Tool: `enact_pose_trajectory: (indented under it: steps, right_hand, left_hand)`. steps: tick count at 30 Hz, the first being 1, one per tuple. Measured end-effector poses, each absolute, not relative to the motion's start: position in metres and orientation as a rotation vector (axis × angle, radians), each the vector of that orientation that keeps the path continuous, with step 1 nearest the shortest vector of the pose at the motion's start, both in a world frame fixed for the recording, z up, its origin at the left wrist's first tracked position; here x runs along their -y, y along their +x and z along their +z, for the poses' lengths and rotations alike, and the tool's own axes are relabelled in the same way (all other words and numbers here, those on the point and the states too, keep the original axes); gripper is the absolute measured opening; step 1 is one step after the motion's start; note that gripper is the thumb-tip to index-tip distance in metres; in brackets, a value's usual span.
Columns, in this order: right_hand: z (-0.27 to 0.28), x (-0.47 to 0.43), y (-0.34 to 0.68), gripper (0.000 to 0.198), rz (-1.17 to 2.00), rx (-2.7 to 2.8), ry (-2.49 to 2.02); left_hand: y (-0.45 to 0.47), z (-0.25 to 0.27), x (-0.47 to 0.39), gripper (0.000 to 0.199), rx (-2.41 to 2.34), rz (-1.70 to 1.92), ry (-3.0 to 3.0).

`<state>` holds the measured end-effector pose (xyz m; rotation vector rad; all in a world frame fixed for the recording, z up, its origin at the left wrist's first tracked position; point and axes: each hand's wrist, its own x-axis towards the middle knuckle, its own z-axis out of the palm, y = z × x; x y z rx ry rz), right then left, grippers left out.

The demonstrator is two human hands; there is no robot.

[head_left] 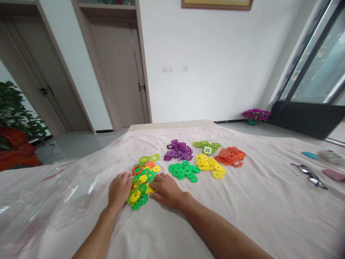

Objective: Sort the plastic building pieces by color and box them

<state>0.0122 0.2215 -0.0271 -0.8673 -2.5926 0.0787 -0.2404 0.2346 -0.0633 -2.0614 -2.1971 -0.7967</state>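
A mixed pile of plastic interlocking pieces (143, 178), green, yellow and orange, lies between my two hands. My left hand (118, 190) rests against the pile's left side, its fingers bent loosely and partly hidden, with no piece visibly gripped. Over the right side curl the fingers of my right hand (167, 190), closed at a yellow flower-shaped disc (150, 188). Sorted by colour beyond the hands are purple pieces (179, 151), green discs (183, 170), yellow discs (207, 163), orange-red pieces (231, 156) and light green pieces (212, 146). A white square piece (207, 150) lies on the light green ones.
A pale cloth (242, 208) covers the table. Clear plastic packaging (67, 190) spreads along the left. Eyeglasses (309, 175), a blue item (310, 155) and a dark pink item (333, 175) lie at the right. Doors and a white wall stand behind.
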Motion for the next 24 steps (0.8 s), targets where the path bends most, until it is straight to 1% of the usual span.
enact_pose_trajectory:
  steps: [2,7,13,19,24]
  right_hand:
    - [-0.026,-0.222,0.013,0.022,0.066,2.61,-0.857]
    - [-0.03,-0.227,0.017,0.023,0.139,2.555,-0.91]
    - [-0.038,-0.241,0.03,0.023,0.271,2.189,-1.126]
    - [-0.036,-0.265,0.061,0.022,0.138,1.814,-1.231]
    - [-0.027,-0.273,0.082,0.018,-0.1,1.705,-1.376]
  left_hand:
    - [-0.24,-0.063,-0.235,0.04,2.199,-0.788,-2.062]
    - [-0.239,-0.061,-0.235,0.041,2.191,-0.773,-2.063]
    - [-0.24,-0.063,-0.235,0.042,2.19,-0.788,-2.067]
    - [-0.241,-0.065,-0.236,0.043,2.182,-0.804,-2.074]
    - [-0.241,-0.064,-0.236,0.041,2.194,-0.798,-2.066]
